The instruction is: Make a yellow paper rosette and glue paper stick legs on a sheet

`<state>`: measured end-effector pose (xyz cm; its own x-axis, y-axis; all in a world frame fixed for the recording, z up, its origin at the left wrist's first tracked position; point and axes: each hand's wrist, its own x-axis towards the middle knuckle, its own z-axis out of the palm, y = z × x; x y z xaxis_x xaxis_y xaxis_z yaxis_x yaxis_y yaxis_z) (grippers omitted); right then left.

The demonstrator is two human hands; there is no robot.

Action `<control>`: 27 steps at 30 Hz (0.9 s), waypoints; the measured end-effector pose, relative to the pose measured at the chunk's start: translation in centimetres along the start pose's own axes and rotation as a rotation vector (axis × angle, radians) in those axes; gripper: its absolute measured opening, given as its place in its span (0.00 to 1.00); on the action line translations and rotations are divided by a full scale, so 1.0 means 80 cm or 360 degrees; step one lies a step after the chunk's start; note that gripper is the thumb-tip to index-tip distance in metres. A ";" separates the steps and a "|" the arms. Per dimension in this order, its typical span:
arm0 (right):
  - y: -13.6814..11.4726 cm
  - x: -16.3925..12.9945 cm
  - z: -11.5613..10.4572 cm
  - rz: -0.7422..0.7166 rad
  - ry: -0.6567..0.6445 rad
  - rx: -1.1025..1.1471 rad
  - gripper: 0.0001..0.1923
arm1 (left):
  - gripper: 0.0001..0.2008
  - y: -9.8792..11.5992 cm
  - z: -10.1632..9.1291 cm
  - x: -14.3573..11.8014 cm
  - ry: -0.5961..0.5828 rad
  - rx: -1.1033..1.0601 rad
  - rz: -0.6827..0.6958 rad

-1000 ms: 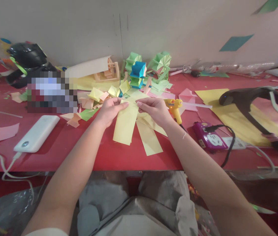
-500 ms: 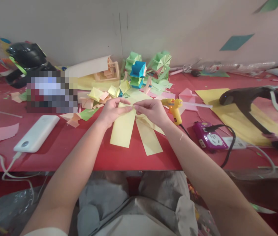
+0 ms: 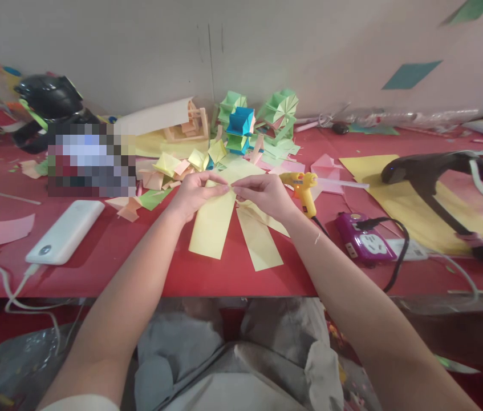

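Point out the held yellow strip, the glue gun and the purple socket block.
Held yellow strip (image 3: 212,225), head view: middle of its face.
Glue gun (image 3: 304,185), head view: body above the handle.
Purple socket block (image 3: 370,243), head view: white socket face.

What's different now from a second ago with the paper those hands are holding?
The pale yellow paper's bottom end swung left and a bit nearer the person. The right hand moved left, closer to the left hand. Nothing was visibly let go. The glue gun and white power bank stayed put.
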<state>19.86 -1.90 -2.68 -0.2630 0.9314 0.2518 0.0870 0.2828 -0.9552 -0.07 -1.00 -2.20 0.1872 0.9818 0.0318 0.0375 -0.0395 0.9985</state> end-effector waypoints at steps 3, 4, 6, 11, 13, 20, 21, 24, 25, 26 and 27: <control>0.001 0.001 0.002 -0.0007 -0.0004 0.0002 0.11 | 0.16 -0.002 0.002 0.001 0.0042 0.0050 0.0058; 0.002 0.001 0.002 -0.0010 0.0001 -0.0001 0.10 | 0.16 -0.002 0.002 0.001 0.0054 0.0062 0.0079; 0.003 0.002 0.002 -0.0017 0.0019 -0.0016 0.09 | 0.15 -0.002 0.003 0.001 0.0065 0.0077 0.0106; 0.004 0.002 0.001 -0.0046 0.0042 -0.0075 0.08 | 0.15 -0.001 0.001 0.002 0.0090 0.0069 0.0108; 0.004 0.002 0.001 -0.0051 0.0050 -0.0090 0.08 | 0.16 -0.001 0.000 0.002 0.0100 0.0042 0.0106; 0.005 0.002 0.002 -0.0020 0.0071 -0.0047 0.08 | 0.17 -0.003 -0.001 0.004 0.0123 -0.0016 0.0045; 0.005 0.002 0.002 -0.0022 0.0078 -0.0043 0.08 | 0.18 -0.003 -0.003 0.004 0.0129 -0.0034 0.0033; 0.005 0.003 0.001 -0.0028 0.0100 -0.0048 0.07 | 0.19 -0.003 -0.009 0.006 0.0170 -0.0093 0.0032; 0.005 0.003 0.001 -0.0033 0.0105 -0.0055 0.07 | 0.19 -0.003 -0.011 0.006 0.0186 -0.0099 0.0040; 0.005 0.003 0.000 -0.0040 0.0107 -0.0062 0.07 | 0.20 -0.003 -0.012 0.007 0.0196 -0.0098 0.0044; 0.005 0.004 0.000 -0.0048 0.0107 -0.0066 0.07 | 0.21 -0.002 -0.013 0.007 0.0201 -0.0096 0.0042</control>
<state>19.83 -1.51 -3.01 -0.2011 0.9352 0.2915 0.1204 0.3189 -0.9401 -1.01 -0.25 -2.32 0.0620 0.9963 0.0597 -0.0257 -0.0582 0.9980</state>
